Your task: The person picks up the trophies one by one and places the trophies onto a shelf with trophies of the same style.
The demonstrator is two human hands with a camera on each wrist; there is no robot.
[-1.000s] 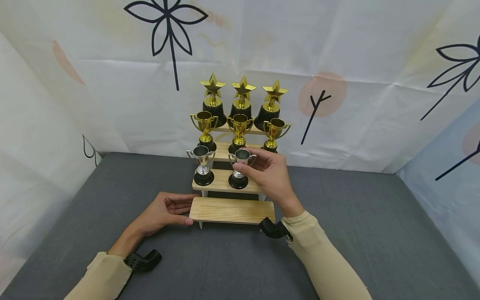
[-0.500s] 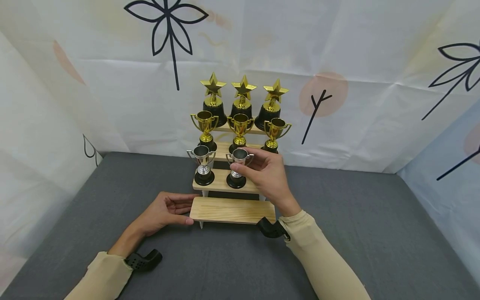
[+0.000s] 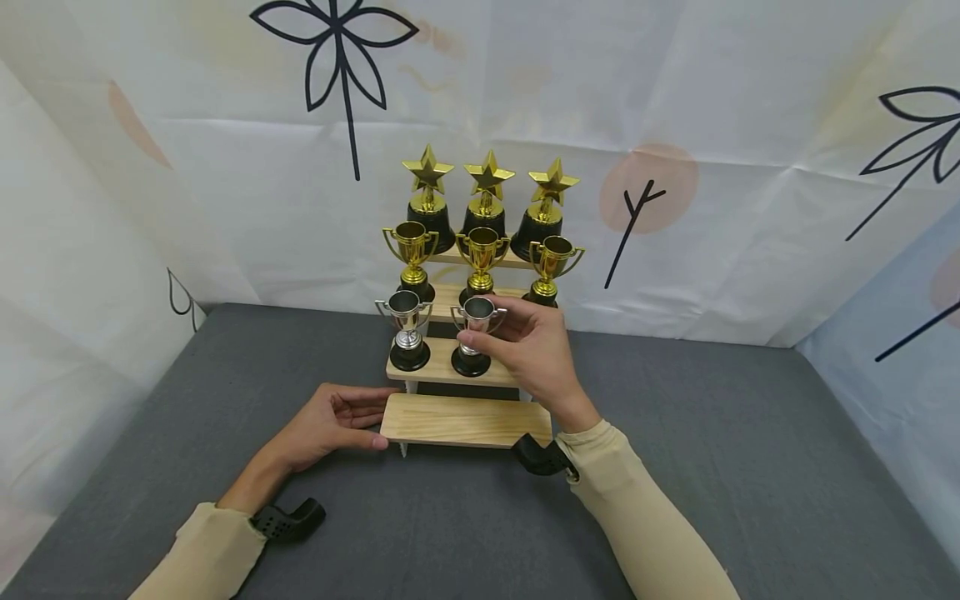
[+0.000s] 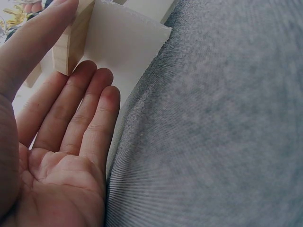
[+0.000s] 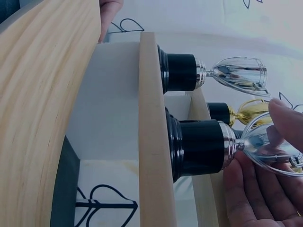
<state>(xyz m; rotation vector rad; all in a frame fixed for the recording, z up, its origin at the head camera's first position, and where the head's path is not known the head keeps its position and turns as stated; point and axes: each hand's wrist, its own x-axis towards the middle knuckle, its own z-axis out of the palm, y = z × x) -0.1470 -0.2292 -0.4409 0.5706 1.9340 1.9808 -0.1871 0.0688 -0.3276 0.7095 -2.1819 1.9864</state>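
Observation:
A stepped wooden display stand point(image 3: 465, 421) carries trophies on its upper steps. My right hand point(image 3: 536, 346) holds a silver trophy cup point(image 3: 477, 310) between thumb and fingers; its black base point(image 5: 201, 146) is right at the second step from the bottom. A second silver trophy cup point(image 3: 408, 321) stands on the same step to the left. At the stand's left end is my left hand point(image 3: 322, 425). Its thumb lies against the front corner of the lowest step, and its fingers point(image 4: 97, 113) extend nearly straight along the end, palm visible in the left wrist view.
Behind are several gold trophies: gold cups point(image 3: 481, 248) on the third step, star trophies point(image 3: 428, 196) on the top step. The stand is on a grey cloth-covered table point(image 3: 712, 450). A white patterned cloth point(image 3: 540, 75) hangs close behind it.
My right hand has slid the silver trophy cup slightly left along its step, closer to the other silver cup. The left hand has stayed in place.

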